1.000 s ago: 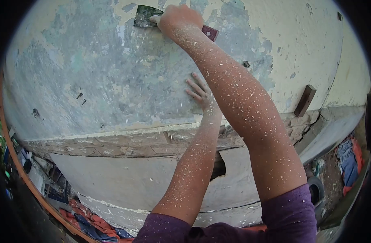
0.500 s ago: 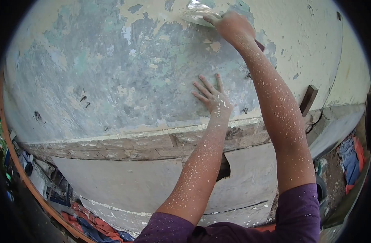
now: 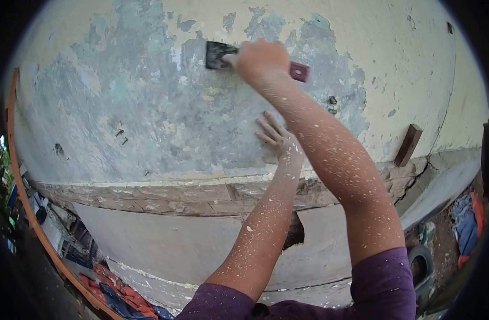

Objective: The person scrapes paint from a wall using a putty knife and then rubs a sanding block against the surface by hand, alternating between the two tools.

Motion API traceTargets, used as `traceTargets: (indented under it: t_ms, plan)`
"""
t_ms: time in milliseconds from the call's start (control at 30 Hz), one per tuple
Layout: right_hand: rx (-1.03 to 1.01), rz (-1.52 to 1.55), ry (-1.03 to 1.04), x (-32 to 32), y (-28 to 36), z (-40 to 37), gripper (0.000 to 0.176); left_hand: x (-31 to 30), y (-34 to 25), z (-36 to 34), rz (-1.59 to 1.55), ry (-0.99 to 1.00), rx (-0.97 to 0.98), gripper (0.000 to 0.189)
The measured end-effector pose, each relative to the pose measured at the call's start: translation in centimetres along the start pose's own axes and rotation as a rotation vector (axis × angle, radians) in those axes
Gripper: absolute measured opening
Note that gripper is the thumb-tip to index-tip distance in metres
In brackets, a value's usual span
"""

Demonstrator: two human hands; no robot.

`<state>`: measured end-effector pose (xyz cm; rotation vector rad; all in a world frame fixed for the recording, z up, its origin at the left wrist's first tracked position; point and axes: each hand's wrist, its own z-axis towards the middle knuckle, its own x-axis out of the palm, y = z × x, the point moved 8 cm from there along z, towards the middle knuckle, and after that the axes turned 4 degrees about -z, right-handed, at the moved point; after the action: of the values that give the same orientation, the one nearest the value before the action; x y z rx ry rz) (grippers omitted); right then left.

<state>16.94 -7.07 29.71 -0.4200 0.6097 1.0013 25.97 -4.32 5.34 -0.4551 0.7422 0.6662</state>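
Note:
A scraper [image 3: 218, 55] with a wide dark blade and a reddish-brown handle is gripped in my right hand [image 3: 262, 60], its blade at the wall's upper middle and pointing left. The handle's end sticks out to the right of my fist. Below it, my left hand [image 3: 279, 140] lies on the wall [image 3: 164, 112] with its fingers spread, holding nothing. Pale paint has come off much of the wall, leaving a patchy grey-blue surface. Pale flakes cover both forearms.
Bolts [image 3: 120, 133] stick out of the wall at the left. A wooden block [image 3: 408, 145] juts out at the right. A stone ledge [image 3: 175, 198] runs below, above a board with a dark hole [image 3: 294, 232]. A tyre [image 3: 420, 264] lies low right.
My right hand has moved left and down across the wall with the scraper, whose blade now shows dark. My left hand has stayed on the wall. The view has shifted slightly.

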Motion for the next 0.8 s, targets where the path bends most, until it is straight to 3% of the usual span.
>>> traceTargets:
  t_ms: [67,133,267,333,467,567,633,767,800]
  plan:
    - [0.188,0.054,0.047,0.3,-7.2,-1.9,0.062,-5.6,-0.1,-1.4,-0.117,0.298,-0.024,0.094]
    - [0.242,-0.075,-0.071,-0.4,-9.3,-2.9,0.066,-4.1,-0.1,-0.8,-0.082,0.189,-0.032,0.126]
    - [0.273,-0.136,-0.006,-2.2,-7.9,-1.2,0.057,-3.3,-0.1,-0.5,-0.043,0.064,0.0,0.125]
    - [0.189,-0.198,-0.197,-3.4,-6.9,-0.4,0.067,-3.2,-0.1,-0.8,-0.083,0.093,0.01,0.125]
    - [0.164,-0.136,-0.131,-2.5,-6.9,-0.2,0.068,-2.9,0.1,-1.2,-0.142,0.12,0.029,0.126]
    - [0.25,0.041,-0.11,-0.2,-5.6,0.6,0.063,-3.4,-0.2,-0.9,-0.054,-0.079,0.057,0.115]
    - [0.276,0.076,-0.127,-0.1,-4.4,1.6,0.059,-2.9,-0.1,-0.9,-0.111,0.083,0.038,0.1]
    - [0.198,0.161,-0.121,0.2,-0.5,5.1,0.045,-2.0,0.0,-0.7,-0.11,0.145,0.02,0.091]
    - [0.154,0.156,-0.099,0.3,0.9,0.9,0.042,-2.1,-0.1,-0.7,-0.103,0.148,0.025,0.091]
